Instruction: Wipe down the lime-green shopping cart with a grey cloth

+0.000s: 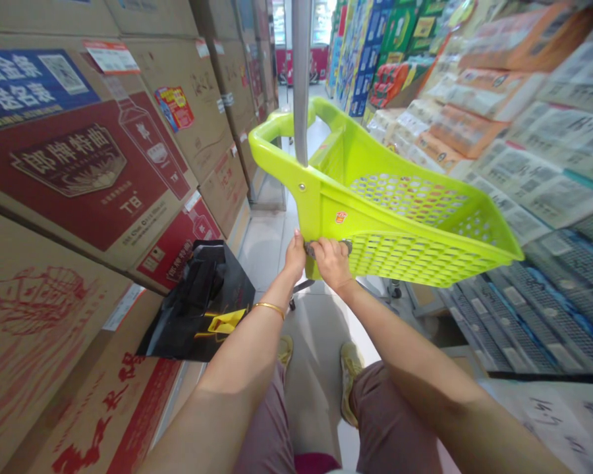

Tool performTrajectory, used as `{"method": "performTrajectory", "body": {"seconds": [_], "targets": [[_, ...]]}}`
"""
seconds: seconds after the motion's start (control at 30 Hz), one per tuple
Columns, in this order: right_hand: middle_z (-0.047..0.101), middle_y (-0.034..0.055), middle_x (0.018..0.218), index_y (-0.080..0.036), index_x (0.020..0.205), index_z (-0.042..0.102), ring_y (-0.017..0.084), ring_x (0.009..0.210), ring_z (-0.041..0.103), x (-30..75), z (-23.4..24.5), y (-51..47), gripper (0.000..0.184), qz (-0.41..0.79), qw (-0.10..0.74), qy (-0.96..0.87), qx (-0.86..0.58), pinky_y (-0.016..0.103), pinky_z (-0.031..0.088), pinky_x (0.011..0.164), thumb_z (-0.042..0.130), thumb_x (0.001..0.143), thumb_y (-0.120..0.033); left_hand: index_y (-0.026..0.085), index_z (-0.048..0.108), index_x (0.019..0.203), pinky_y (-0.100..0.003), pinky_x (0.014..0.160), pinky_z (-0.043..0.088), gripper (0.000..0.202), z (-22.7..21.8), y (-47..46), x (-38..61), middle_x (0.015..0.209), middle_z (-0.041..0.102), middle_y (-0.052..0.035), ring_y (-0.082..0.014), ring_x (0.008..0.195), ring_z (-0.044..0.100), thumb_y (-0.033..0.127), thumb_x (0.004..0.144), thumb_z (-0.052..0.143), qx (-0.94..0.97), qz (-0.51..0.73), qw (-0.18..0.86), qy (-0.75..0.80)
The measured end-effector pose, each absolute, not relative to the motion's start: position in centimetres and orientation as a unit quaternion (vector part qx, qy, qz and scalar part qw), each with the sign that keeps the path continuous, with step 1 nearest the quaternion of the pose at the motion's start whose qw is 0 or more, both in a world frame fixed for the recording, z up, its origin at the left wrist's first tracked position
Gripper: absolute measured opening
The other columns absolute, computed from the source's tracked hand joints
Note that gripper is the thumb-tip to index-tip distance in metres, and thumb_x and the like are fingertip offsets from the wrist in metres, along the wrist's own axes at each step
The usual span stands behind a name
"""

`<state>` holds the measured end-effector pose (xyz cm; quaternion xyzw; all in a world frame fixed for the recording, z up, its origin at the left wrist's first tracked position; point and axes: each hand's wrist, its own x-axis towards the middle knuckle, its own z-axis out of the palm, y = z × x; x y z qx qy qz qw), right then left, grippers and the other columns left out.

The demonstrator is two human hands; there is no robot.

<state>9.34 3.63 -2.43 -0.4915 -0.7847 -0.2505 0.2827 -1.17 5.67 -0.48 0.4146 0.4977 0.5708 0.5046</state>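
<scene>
A lime-green shopping cart point(395, 230) with a perforated basket stands before me, a grey metal pole point(301, 85) rising at its near-left corner. My left hand point(295, 255) is closed at the cart's left edge, its thumb up; the other fingers are partly hidden. Beside it, my right hand point(332, 263) has its fingers curled over a dark grey piece point(346, 247) against the basket's side. Whether that piece is a cloth or a grip on the cart I cannot tell. A small red-orange sticker point(341, 216) sits above the right hand.
Cardboard cartons point(168, 158) are stacked along the left. A black bag point(217, 289) with a yellow patch leans against them. Packaged goods point(514, 125) are piled on the right, with green packs point(400, 29) farther back. Tiled floor point(316, 322) runs between, under my shoes point(348, 375).
</scene>
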Motion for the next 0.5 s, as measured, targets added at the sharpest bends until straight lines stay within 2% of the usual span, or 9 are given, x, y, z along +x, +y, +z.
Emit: {"method": "performTrajectory", "body": {"seconds": [0.13, 0.23, 0.37, 0.5], "targets": [[0.057, 0.0096, 0.106, -0.021, 0.106, 0.061, 0.021, 0.099, 0.042, 8.1, 0.1, 4.6, 0.030, -0.248, 0.365, -0.727, -0.527, 0.036, 0.026, 0.084, 0.034, 0.093, -0.027, 0.012, 0.063, 0.104, -0.031, 0.100, 0.037, 0.052, -0.8, 5.7, -1.1, 0.112, 0.065, -0.0092, -0.0200, 0.110, 0.056, 0.051, 0.091, 0.031, 0.422, 0.590, 0.482, 0.491], [0.058, 0.0097, 0.103, -0.020, 0.104, 0.061, 0.021, 0.097, 0.042, 7.6, 0.5, 4.8, 0.031, -0.264, 0.381, -0.711, -0.529, 0.035, 0.026, 0.084, 0.034, 0.093, -0.027, 0.013, 0.063, 0.103, -0.031, 0.101, 0.036, 0.048, -1.2, 5.8, -1.1, 0.111, 0.065, -0.0086, -0.0198, 0.111, 0.055, 0.049, 0.092, 0.034, 0.420, 0.596, 0.476, 0.492], [0.061, 0.0075, 0.095, -0.019, 0.099, 0.062, 0.019, 0.089, 0.044, 8.1, -1.3, 4.2, 0.028, -0.300, 0.336, -0.748, -0.488, 0.034, 0.026, 0.081, 0.035, 0.092, -0.021, 0.012, 0.063, 0.096, -0.032, 0.094, 0.042, 0.052, -1.7, 6.0, -1.1, 0.098, 0.068, -0.0085, -0.0180, 0.098, 0.060, 0.053, 0.090, 0.032, 0.398, 0.596, 0.507, 0.478], [0.063, 0.0087, 0.099, -0.016, 0.102, 0.062, 0.020, 0.088, 0.044, 8.7, -3.7, 3.4, 0.026, -0.312, 0.278, -0.788, -0.452, 0.034, 0.026, 0.078, 0.038, 0.090, -0.018, 0.014, 0.063, 0.098, -0.032, 0.091, 0.044, 0.054, -1.4, 5.7, -1.1, 0.101, 0.067, -0.0086, -0.0187, 0.098, 0.060, 0.057, 0.089, 0.032, 0.399, 0.583, 0.519, 0.481]]}}
